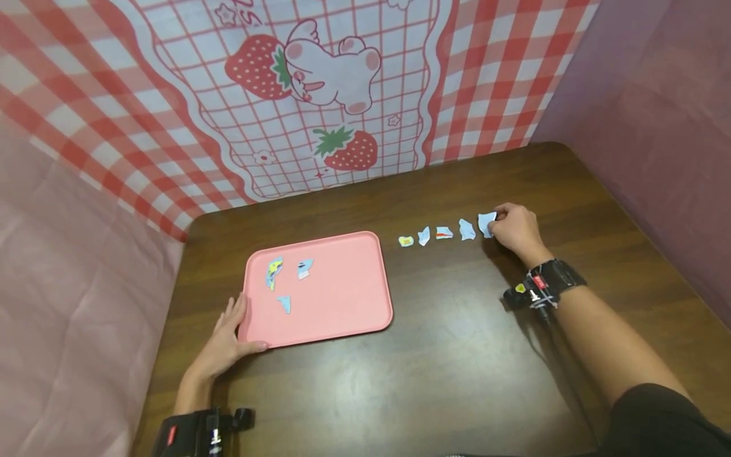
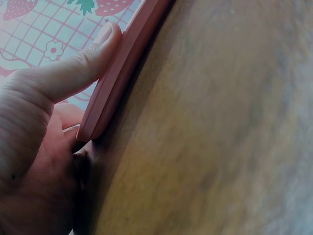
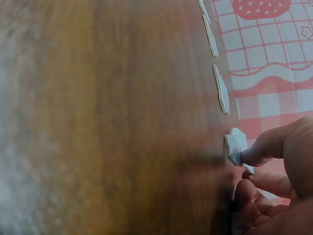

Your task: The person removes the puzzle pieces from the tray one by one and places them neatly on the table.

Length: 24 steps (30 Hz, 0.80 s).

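Right hand [image 1: 516, 230]: thumb and fingers pinch the right-hand edge of a pale blue piece [image 1: 485, 223]. The right wrist view shows the thumb on its face; whether the whole piece is clear of the worktop [image 1: 457, 355] cannot be determined.

Governing relation: the pinched piece lies directly left of the right hand, at the fingertips, its longer direction running roughly away from the person. The pink tray [image 1: 342, 304] lies further left and somewhat closer to the person, well apart from that hand, with the other row pieces set between. The right hand is the nearer one to the row; the left hand is the one at the tray.

Left hand [image 1: 225, 336]: grasping the tray's near left corner, fingers along the left side, thumb at the near edge. The tray lies flat, long axis running left to right.

Row, outward from the pinched piece, each item apart from the next: a jagged blue piece [image 1: 466, 230], a red-streaked piece [image 1: 443, 233], a narrow blue piece [image 1: 424, 236], and a yellow-marked piece [image 1: 406, 241], nearest the tray and outside its rim.

Tray contents, all in its left half and not touching: a long yellow-and-blue piece [image 1: 274, 271], a blue-and-white piece [image 1: 304, 268], and a small blue piece [image 1: 285, 304] closer to the person.

Beyond the worktop: a checked cloth [image 1: 342, 63] printed with strawberries.
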{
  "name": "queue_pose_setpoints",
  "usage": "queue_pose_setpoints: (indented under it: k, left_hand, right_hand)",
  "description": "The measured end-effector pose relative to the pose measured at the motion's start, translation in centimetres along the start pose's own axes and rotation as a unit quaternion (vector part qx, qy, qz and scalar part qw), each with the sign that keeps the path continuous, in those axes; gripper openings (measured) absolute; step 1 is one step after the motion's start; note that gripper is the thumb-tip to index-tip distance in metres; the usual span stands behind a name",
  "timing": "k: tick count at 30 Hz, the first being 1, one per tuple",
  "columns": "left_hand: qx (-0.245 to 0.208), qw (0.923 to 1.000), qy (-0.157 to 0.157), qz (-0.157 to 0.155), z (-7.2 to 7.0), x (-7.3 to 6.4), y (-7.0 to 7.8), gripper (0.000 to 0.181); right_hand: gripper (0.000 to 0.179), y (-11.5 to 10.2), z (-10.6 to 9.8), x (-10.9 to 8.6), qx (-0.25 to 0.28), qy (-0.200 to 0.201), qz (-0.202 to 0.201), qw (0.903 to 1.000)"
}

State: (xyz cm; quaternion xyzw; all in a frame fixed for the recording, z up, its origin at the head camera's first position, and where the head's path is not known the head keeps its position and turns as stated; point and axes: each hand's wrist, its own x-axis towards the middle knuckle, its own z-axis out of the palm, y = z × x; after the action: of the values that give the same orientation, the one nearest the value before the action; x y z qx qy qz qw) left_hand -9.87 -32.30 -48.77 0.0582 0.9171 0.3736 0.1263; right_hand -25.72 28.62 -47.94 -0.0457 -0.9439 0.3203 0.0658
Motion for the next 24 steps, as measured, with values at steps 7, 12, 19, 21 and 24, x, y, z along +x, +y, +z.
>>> queue_pose_setpoints:
  k: [7,12,19,21,24]
  left_hand:
    - [0.005,1.0000,0.001,0.003,0.04,0.05,-0.14,0.121]
    - [-0.001,1.0000,0.000,-0.004,0.07,0.04,-0.15,0.121]
    - [-0.001,0.9999,-0.001,-0.012,0.03,0.06,0.01,0.122]
    - [-0.001,1.0000,0.000,-0.009,0.01,0.05,0.02,0.121]
    - [0.000,1.0000,0.001,-0.002,-0.04,0.04,-0.03,0.121]
  right_hand:
    - [0.038,0.08,-0.01,-0.09,-0.005,-0.006,-0.004,1.0000]
    - [0.037,0.27,0.05,-0.29,0.006,-0.006,0.004,1.0000]
    - [0.034,0.09,-0.01,-0.32,0.025,0.002,0.022,0.9995]
    - [0.033,-0.07,-0.11,-0.33,0.031,0.004,0.028,0.9991]
    - [0.033,-0.33,-0.27,-0.34,0.040,0.006,0.034,0.9986]
